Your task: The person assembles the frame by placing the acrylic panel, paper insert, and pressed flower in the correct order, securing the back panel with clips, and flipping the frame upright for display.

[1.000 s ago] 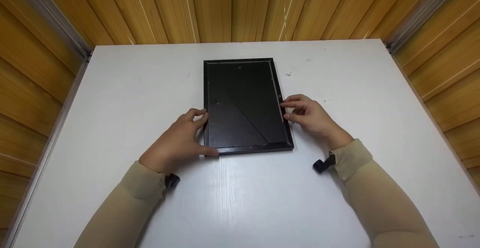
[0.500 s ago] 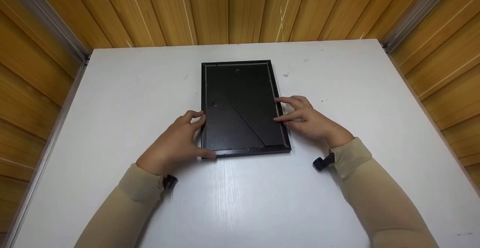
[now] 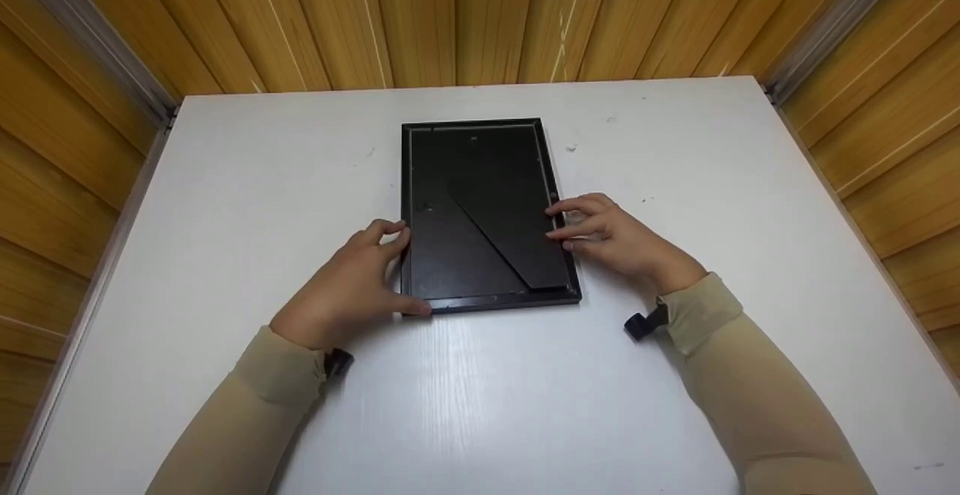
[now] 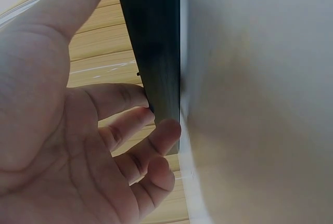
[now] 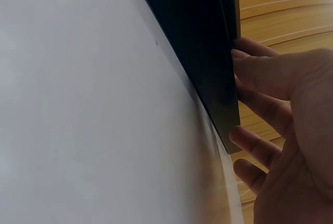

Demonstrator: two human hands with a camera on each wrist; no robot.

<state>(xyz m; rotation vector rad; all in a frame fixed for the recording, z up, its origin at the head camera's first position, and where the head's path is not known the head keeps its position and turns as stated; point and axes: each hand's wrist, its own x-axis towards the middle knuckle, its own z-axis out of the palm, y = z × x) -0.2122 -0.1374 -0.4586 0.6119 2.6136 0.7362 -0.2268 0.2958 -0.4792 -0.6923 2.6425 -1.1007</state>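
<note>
A black picture frame (image 3: 491, 302) lies back side up on the white table, its easel stand (image 3: 510, 232) facing upward. My left hand (image 3: 337, 285) holds the frame's near left corner, thumb on the near edge and fingertips against the left side. In the left wrist view the fingers (image 4: 122, 99) press the frame's side (image 4: 156, 52). At the right edge, my right hand (image 3: 622, 240) pinches the stand's side with thumb and fingers. The right wrist view has the stand's edge (image 5: 235, 11) slightly raised above the frame's side (image 5: 203, 63).
White table (image 3: 450, 390) surrounds the frame, with a few small marks at its far right. Wood-look panels (image 3: 420, 22) rise behind the table and along both sides. Each wrist carries a small black camera (image 3: 641, 326) below a beige sleeve (image 3: 701, 315).
My right fingers have gone from the frame's right edge onto the stand's side. The stand's slanted edge now stands slightly up from the backing. My left hand keeps its hold on the corner.
</note>
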